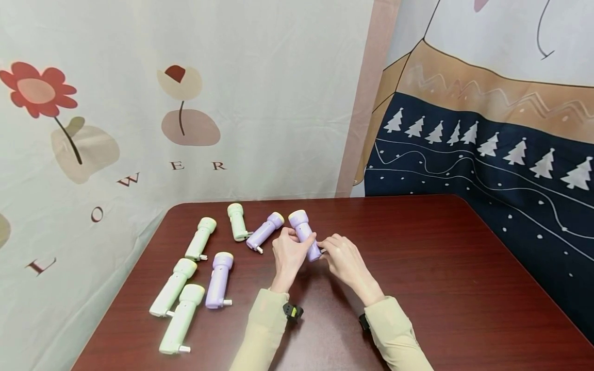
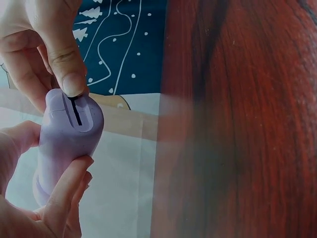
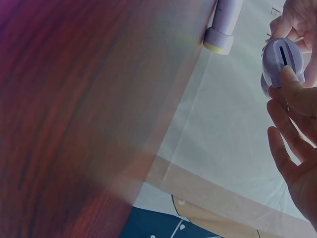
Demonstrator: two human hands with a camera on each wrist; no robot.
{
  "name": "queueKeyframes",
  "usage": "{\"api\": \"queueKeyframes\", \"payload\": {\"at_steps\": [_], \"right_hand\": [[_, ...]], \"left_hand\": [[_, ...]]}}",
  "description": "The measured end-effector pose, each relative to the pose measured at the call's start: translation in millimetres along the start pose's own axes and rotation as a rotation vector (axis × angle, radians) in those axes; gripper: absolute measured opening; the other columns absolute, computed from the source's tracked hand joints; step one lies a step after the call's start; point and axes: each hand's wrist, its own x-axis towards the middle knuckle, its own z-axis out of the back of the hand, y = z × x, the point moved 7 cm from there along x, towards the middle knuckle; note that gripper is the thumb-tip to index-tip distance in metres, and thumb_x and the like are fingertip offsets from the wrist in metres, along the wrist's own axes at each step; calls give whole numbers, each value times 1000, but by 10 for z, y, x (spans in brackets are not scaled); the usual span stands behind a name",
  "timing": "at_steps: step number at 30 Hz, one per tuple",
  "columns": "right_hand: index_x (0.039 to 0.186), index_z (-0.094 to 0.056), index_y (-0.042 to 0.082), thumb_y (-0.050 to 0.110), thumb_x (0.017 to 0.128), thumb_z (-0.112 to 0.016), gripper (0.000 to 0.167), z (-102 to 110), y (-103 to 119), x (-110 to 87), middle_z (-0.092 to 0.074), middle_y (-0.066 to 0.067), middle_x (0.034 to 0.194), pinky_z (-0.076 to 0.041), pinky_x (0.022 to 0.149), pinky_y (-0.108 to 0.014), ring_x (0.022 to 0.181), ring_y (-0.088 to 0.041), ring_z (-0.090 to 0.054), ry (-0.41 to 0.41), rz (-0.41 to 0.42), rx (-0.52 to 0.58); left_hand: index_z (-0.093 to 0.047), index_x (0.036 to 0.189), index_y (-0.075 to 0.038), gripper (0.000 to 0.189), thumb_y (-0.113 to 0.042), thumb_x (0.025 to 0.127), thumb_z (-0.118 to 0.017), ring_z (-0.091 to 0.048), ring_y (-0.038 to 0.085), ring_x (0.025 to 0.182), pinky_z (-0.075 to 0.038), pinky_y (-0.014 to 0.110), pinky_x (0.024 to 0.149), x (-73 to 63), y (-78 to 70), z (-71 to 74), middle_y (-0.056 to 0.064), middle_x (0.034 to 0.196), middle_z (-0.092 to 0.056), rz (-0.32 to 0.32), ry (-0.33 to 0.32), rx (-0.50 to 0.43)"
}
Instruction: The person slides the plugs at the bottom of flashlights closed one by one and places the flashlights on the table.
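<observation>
Above the table, my left hand (image 1: 289, 252) grips a light purple flashlight (image 1: 302, 228) by its body, the wide head pointing away from me. At the tail end, my right hand (image 1: 347, 262) pinches with thumb and fingertips. The left wrist view shows a dark slot (image 2: 76, 112) in the flashlight's end face, with the right thumb (image 2: 72, 79) pressed at one end of it. What lies under that thumb is mostly hidden. Left of my hands, a second purple flashlight (image 1: 264, 233) lies on the table with a small white piece sticking out at its tail.
On the left half of the brown table (image 1: 464, 288) lie another purple flashlight (image 1: 219, 283) and several pale green flashlights (image 1: 181, 322), each with a small piece jutting from the tail. Behind the table hang a pale flower-print curtain (image 1: 278, 103) and a dark tree-print cloth (image 1: 464, 165).
</observation>
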Motion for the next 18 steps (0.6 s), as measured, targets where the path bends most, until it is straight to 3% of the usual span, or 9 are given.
{"api": "queueKeyframes", "payload": {"at_steps": [18], "right_hand": [[93, -71, 5, 4, 67, -83, 29, -5, 3, 2, -70, -2, 84, -47, 68, -28, 78, -16, -59, -3, -2, -4]], "left_hand": [[-62, 87, -6, 43, -39, 68, -80, -68, 19, 69, -49, 32, 62, -11, -5, 6, 7, 73, -73, 32, -4, -15]]}}
